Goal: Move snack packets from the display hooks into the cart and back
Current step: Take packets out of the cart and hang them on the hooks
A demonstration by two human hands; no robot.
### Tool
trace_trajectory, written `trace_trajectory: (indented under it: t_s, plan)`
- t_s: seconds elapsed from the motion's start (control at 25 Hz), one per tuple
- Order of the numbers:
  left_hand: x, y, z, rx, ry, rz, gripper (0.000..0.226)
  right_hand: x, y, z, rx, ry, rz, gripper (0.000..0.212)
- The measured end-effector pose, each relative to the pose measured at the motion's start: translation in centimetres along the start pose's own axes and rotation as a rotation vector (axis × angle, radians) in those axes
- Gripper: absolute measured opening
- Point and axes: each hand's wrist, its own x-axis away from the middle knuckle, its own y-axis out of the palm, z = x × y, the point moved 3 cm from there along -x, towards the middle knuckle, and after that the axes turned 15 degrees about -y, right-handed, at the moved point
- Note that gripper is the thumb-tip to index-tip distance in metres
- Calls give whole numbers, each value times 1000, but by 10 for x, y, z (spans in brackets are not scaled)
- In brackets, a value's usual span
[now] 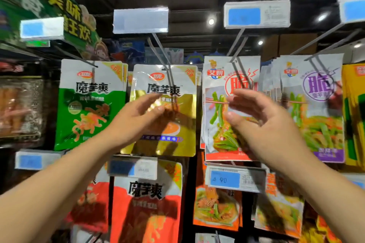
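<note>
1. While both arms are raised at the display, the left hand (136, 118) is spread wide, fingers (150, 98) straight, thumb apart, nothing in it.
2. Right behind those fingertips hangs the gold packet (177, 140) on its wire hook (158, 49). Motion blur hides whether skin meets foil.
3. Over to the right hand (262, 122): fingers (246, 96) loosely curved, thumb held away from them, gripping nothing.
4. Just beyond those fingers, the red-and-white packet (217, 77) hangs at the front of its stack.
5. Left of the left fingers there's a green packet (88, 108); right of the right fingers, a purple packet (320, 124).
6. Below both sets of fingers hang a red packet (146, 203) and a blue price tag (225, 179). Above the left fingertips, a clear tag holder (140, 20) caps the hook.
</note>
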Motion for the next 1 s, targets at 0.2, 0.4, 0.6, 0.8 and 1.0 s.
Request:
trace_trajectory:
  t_s: [0.2,0.4,0.6,0.8,1.0]
  plan:
    - [-3,-42,-26,-426,-12,-138,126,-17,47,16,-60,117,-296,61]
    - [-24,-41,-34,-776,-1,-256,145,-29,85,37,224,119,-494,98]
    - [-54,-38,-51,-933,88,-287,156,-43,125,64,749,109,-688,122]
    - [-66,-36,-60,-1080,189,-219,152,-55,143,73,1009,131,-799,129]
    - [-53,-45,-55,-1099,126,-293,136,-52,142,61,969,143,-733,107]
